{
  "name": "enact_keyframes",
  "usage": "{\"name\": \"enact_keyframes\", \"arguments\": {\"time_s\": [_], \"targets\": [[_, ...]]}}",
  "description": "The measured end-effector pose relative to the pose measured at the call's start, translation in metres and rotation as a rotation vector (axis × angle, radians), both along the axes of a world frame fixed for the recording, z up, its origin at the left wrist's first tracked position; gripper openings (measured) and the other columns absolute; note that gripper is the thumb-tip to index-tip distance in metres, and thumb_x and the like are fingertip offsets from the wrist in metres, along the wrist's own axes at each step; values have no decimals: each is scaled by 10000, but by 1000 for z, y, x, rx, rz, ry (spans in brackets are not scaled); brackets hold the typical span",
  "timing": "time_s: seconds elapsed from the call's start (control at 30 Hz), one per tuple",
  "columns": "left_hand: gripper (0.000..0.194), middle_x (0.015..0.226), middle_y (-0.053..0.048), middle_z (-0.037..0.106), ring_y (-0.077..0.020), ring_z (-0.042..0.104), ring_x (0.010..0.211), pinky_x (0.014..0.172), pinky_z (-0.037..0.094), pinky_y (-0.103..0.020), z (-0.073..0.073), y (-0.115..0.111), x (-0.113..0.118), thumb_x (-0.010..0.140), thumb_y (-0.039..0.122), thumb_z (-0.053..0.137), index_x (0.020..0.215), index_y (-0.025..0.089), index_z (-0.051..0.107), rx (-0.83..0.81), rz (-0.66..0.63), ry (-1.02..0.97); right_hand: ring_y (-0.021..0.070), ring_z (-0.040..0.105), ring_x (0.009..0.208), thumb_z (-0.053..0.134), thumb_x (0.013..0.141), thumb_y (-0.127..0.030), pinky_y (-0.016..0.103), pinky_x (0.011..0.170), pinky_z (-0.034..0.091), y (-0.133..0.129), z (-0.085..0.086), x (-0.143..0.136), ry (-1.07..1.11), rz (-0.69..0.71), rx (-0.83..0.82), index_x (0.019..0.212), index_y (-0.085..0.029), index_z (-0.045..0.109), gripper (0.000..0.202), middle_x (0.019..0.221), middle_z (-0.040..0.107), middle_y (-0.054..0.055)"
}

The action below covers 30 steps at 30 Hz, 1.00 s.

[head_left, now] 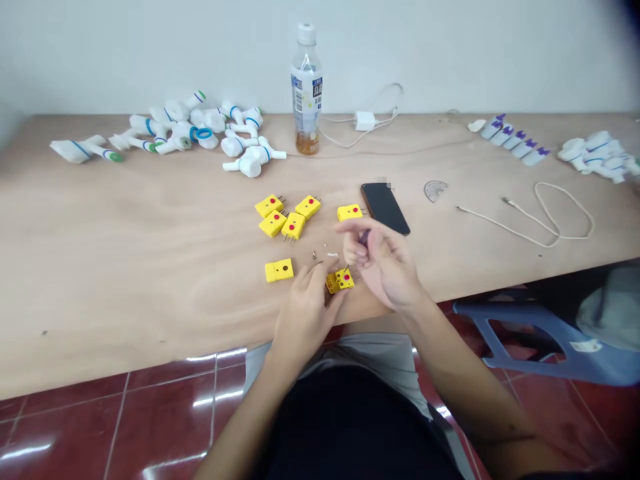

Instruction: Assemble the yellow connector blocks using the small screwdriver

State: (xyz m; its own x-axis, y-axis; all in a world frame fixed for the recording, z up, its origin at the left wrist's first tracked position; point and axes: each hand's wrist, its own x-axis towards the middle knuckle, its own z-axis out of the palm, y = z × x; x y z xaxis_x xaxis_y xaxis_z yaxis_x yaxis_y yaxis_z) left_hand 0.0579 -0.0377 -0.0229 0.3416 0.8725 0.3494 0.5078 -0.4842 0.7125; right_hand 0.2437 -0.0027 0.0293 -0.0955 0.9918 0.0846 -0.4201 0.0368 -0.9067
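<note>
My left hand (310, 297) steadies a small yellow plug (341, 281) on the table near the front edge, fingers and thumb around it. A red dot marks the plug's face, and one part of it looks darker inside. Closed above it, my right hand (383, 260) grips a small screwdriver (365, 237); a dark handle end shows between the fingers, and its thin shaft reaches down to the plug. Just beyond my left fingertips lie a small screw (314, 255) and a white sliver (333, 254). Another yellow piece (279, 270) with a dark dot rests to the left.
Several yellow plugs (293, 227) with metal pins lie beyond my hands, one beside a black phone (386, 208). Farther back stand a drink bottle (306, 93) and a white charger (365, 121). White pipe-like parts (173, 127) are heaped at back left. A blue stool (550, 340) stands right.
</note>
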Motion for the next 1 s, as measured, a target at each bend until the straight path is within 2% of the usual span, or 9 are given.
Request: {"name": "enact_keyframes", "arguments": {"time_s": [0.07, 0.2, 0.33, 0.4, 0.53, 0.63, 0.73, 0.87, 1.0], "targets": [[474, 1323, -108, 796, -333, 788, 1232, 1043, 683, -502, -1, 0, 0, 1096, 246, 767, 1539, 267, 599, -7, -1, 6, 127, 490, 693, 742, 1110, -583, 294, 630, 441, -1, -1, 2, -22, 56, 57, 1157, -257, 912, 370, 832, 595, 8], [443, 1288, -96, 800, -322, 789, 1178, 1011, 677, -477, -1, 0, 0, 1101, 271, 764, 1515, 279, 606, -28, 12, 19, 152, 641, 790, 845, 1066, -350, 331, 753, 550, -2, -4, 7, -154, 111, 235, 1098, -266, 918, 116, 999, 756, 50], [473, 1375, -99, 793, -327, 774, 1266, 1072, 658, -484, 2, 2, -1, 1097, 232, 753, 1537, 292, 590, -39, -20, 23, 154, 586, 795, 671, 1164, -526, 297, 721, 523, -1, -2, 9, -89, 149, 128, 1307, -285, 889, 355, 876, 640, 16], [411, 1334, -98, 801, -320, 781, 1224, 1033, 664, -471, 2, 2, -1, 1099, 207, 729, 1488, 283, 620, -47, -20, 34, 158, 612, 821, 646, 1178, -507, 298, 729, 541, -2, 1, 8, -136, 187, 119, 1250, -270, 902, 356, 914, 671, 32], [150, 1156, -78, 801, -288, 786, 1058, 903, 659, -413, 2, 4, -1, 1101, 198, 699, 1240, 253, 685, -87, -16, 18, 178, 712, 848, 819, 1080, -351, 334, 769, 616, -9, 0, 0, -228, 98, 215, 1074, -243, 902, 136, 1050, 793, 63], [264, 1260, -88, 803, -300, 779, 1132, 962, 655, -434, 4, 5, 0, 1074, 196, 746, 1319, 260, 672, -102, -26, 8, 168, 656, 795, 815, 1086, -437, 323, 758, 603, -10, -6, -5, -138, -30, 139, 1187, -255, 903, 226, 892, 728, 31], [391, 1336, -90, 796, -312, 773, 1204, 1029, 651, -467, 5, 5, -1, 1078, 170, 736, 1441, 284, 644, -117, -50, 27, 152, 573, 769, 664, 1164, -553, 304, 759, 573, -5, -7, -1, -39, 44, 76, 1324, -275, 883, 389, 813, 604, 2], [332, 1330, -111, 792, -325, 772, 1245, 1030, 649, -472, 4, 4, -2, 1111, 201, 701, 1431, 272, 650, -111, -48, 18, 173, 694, 896, 739, 1141, -347, 336, 840, 601, -11, -4, 7, -167, 117, 224, 1113, -251, 904, 192, 966, 742, 45], [264, 1306, -100, 797, -315, 779, 1184, 967, 648, -453, 5, 4, -1, 1103, 224, 723, 1355, 271, 661, -105, -44, 12, 175, 691, 858, 783, 1108, -293, 335, 785, 584, -23, -9, 5, -135, 0, 203, 1218, -273, 903, 164, 953, 767, 41]]}}
